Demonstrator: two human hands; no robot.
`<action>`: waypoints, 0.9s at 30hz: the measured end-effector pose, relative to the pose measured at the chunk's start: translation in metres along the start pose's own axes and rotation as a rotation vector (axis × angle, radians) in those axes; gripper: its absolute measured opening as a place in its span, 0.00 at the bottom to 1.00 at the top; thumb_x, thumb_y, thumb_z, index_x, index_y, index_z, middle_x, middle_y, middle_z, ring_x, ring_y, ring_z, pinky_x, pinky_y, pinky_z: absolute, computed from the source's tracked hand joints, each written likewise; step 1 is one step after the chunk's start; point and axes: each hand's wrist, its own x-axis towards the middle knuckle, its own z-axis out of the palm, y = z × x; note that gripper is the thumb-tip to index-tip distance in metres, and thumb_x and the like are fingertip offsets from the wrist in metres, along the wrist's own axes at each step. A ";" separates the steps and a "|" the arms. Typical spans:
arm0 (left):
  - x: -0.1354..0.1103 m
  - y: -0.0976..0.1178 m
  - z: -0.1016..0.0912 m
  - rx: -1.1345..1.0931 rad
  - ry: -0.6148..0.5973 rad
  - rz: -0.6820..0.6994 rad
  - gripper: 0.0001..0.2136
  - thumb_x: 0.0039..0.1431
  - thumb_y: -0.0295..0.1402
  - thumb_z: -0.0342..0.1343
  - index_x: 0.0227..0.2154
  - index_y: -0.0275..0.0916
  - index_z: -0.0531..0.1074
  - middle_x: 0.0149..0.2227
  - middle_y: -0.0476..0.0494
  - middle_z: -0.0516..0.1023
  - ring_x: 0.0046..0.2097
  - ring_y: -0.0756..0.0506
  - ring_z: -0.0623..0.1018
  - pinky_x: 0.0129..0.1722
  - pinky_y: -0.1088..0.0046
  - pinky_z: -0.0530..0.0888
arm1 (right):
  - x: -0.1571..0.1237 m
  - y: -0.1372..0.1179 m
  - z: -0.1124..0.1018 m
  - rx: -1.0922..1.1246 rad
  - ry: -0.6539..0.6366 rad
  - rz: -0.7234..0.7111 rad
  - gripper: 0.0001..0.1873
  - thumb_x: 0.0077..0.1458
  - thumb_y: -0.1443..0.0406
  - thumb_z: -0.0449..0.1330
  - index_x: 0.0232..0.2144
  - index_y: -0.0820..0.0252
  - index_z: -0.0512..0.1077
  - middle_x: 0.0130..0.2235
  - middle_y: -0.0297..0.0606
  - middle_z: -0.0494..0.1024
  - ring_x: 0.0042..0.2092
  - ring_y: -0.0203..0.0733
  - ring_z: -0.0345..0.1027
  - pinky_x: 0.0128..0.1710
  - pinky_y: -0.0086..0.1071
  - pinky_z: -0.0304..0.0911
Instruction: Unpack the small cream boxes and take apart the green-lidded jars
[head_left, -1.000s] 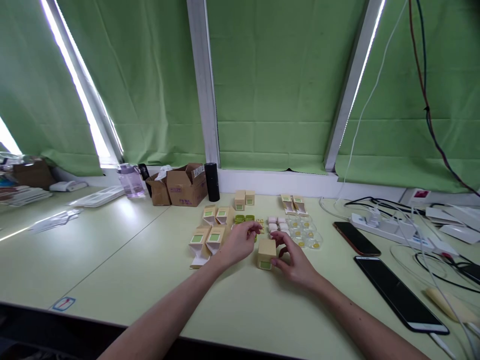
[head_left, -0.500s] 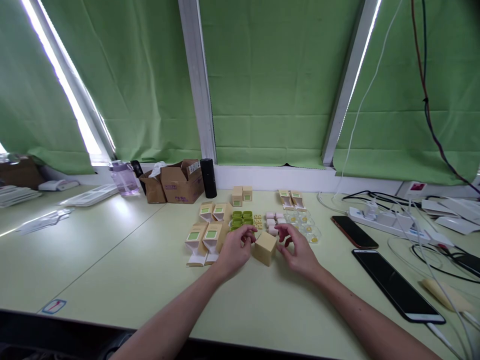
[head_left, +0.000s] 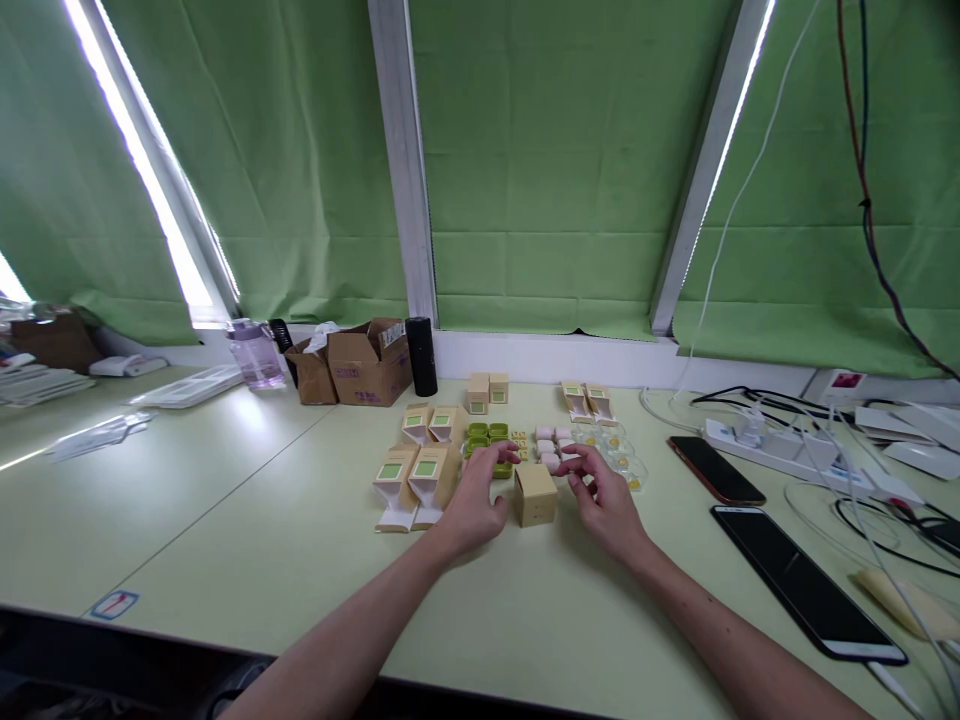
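A small tan cardboard box (head_left: 535,495) stands on the pale green table (head_left: 247,520) between my hands. My left hand (head_left: 480,492) hovers just left of it, fingers curled loosely and apart, holding nothing. Just right of the box is my right hand (head_left: 604,498), its fingers spread and nothing in them. Neither hand grips the box. Behind the hands lie green trays (head_left: 487,432), small pink pieces (head_left: 548,443) and clear round lids with yellow centres (head_left: 616,452). Unfolded tan boxes with green labels (head_left: 412,482) lie to the left.
Two closed tan boxes (head_left: 487,390) and two open ones (head_left: 588,400) stand farther back. Brown cartons (head_left: 360,362), a black cylinder (head_left: 421,356) and a purple bottle (head_left: 252,356) line the window sill. Two phones (head_left: 802,580), a power strip (head_left: 780,448) and cables lie at the right.
The tan box has been turned; its green label no longer faces me. Both hands have let go of it and drawn slightly apart.
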 end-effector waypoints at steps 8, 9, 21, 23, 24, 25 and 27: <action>-0.009 0.016 0.014 0.060 -0.077 -0.145 0.38 0.52 0.34 0.67 0.65 0.42 0.57 0.59 0.31 0.68 0.63 0.30 0.67 0.64 0.46 0.65 | -0.002 -0.004 -0.001 -0.002 0.086 -0.009 0.14 0.64 0.60 0.53 0.51 0.52 0.69 0.40 0.38 0.79 0.35 0.44 0.72 0.31 0.34 0.64; -0.009 0.017 0.016 0.081 -0.065 -0.156 0.36 0.52 0.34 0.67 0.63 0.41 0.59 0.58 0.30 0.69 0.63 0.30 0.67 0.64 0.46 0.65 | -0.003 -0.005 -0.001 0.000 0.087 -0.010 0.15 0.65 0.60 0.53 0.51 0.52 0.69 0.40 0.38 0.79 0.35 0.44 0.72 0.31 0.34 0.64; -0.007 0.013 0.018 0.099 0.073 0.028 0.23 0.59 0.33 0.66 0.55 0.42 0.65 0.53 0.37 0.72 0.57 0.37 0.73 0.57 0.55 0.73 | -0.010 -0.020 -0.001 0.010 0.097 -0.122 0.14 0.66 0.59 0.55 0.52 0.52 0.68 0.46 0.43 0.78 0.43 0.47 0.73 0.38 0.38 0.72; -0.007 0.014 0.016 0.147 0.106 0.118 0.24 0.60 0.32 0.66 0.57 0.43 0.64 0.54 0.37 0.71 0.57 0.36 0.73 0.56 0.54 0.74 | -0.011 -0.023 -0.001 0.001 0.100 -0.172 0.15 0.66 0.58 0.56 0.53 0.53 0.68 0.49 0.45 0.77 0.46 0.48 0.73 0.40 0.40 0.73; -0.007 0.014 0.015 0.176 0.121 0.156 0.25 0.60 0.32 0.66 0.57 0.43 0.64 0.54 0.37 0.71 0.57 0.36 0.74 0.55 0.54 0.75 | -0.012 -0.024 -0.001 -0.003 0.099 -0.197 0.16 0.66 0.58 0.56 0.54 0.53 0.67 0.51 0.46 0.77 0.47 0.49 0.73 0.41 0.41 0.73; -0.007 0.014 0.015 0.208 0.134 0.192 0.25 0.60 0.31 0.66 0.57 0.43 0.63 0.55 0.36 0.71 0.57 0.36 0.74 0.55 0.53 0.76 | -0.013 -0.025 -0.001 -0.004 0.095 -0.218 0.17 0.66 0.58 0.57 0.55 0.53 0.66 0.52 0.47 0.76 0.48 0.49 0.72 0.42 0.43 0.73; -0.007 0.014 0.015 0.284 0.154 0.265 0.25 0.60 0.30 0.65 0.58 0.43 0.63 0.54 0.36 0.71 0.57 0.35 0.75 0.53 0.53 0.77 | -0.014 -0.027 0.000 -0.001 0.083 -0.248 0.21 0.65 0.58 0.58 0.58 0.53 0.64 0.55 0.47 0.75 0.49 0.50 0.72 0.44 0.45 0.74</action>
